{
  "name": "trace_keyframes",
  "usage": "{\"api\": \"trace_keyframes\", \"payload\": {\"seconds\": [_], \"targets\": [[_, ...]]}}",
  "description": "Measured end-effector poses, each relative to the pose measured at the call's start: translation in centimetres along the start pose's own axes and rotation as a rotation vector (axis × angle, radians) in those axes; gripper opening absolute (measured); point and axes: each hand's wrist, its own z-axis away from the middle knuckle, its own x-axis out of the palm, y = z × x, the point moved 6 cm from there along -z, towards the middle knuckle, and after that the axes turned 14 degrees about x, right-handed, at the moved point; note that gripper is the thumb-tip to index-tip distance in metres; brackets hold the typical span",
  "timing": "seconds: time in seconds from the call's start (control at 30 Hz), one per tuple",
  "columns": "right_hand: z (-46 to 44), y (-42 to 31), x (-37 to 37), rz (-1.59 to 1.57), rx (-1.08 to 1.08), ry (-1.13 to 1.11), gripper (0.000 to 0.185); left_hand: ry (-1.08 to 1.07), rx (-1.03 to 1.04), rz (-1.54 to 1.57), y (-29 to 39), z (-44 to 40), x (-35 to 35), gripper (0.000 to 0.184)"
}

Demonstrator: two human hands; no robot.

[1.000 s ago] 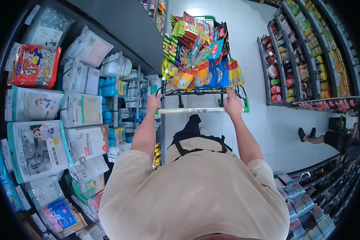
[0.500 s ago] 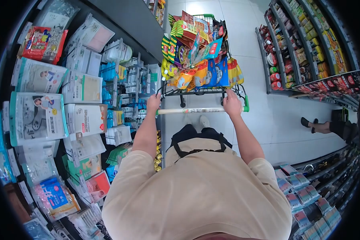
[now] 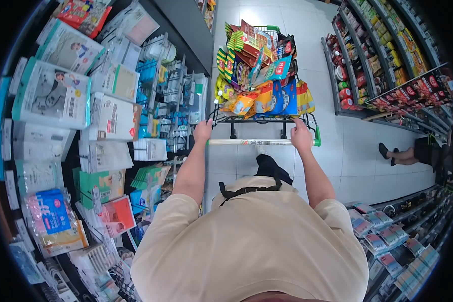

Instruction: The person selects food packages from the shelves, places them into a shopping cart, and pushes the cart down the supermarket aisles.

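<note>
A shopping cart stands in front of me, its basket heaped with bright snack bags (image 3: 256, 70). Both my hands are at the rear of the cart, by the pale handle bar (image 3: 256, 142) with green ends. Near the bar's left end, my left hand (image 3: 203, 132) is closed on the cart frame. My right hand (image 3: 301, 136) is closed on the frame near the right end, its thumb side towards the basket. The fingers of both hands are partly hidden from above.
Racks of packaged household goods (image 3: 113, 118) line the left side. Shelves of bottles and packets (image 3: 372, 65) stand at the right, with small boxed goods (image 3: 382, 231) lower right. Another person's legs (image 3: 405, 155) show at the far right. Pale floor tiles (image 3: 357, 151) run between.
The left racks have slid downwards and turned in view as I moved along. The cart appears slightly further right, with both hands still on it. My feet have changed position.
</note>
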Motion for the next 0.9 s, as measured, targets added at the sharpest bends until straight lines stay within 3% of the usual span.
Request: {"api": "trace_keyframes", "payload": {"seconds": [0.77, 0.9], "targets": [[25.5, 11.1, -4.5, -0.012, -0.013, 0.038, 0.037, 0.000, -0.019, 0.037, -3.3, 26.4, 3.0, 0.053], [29.2, 12.2, -5.0, -0.011, -0.021, 0.030, 0.037, 0.079, -0.018, -0.031, -5.2, 29.7, 4.1, 0.055]]}}
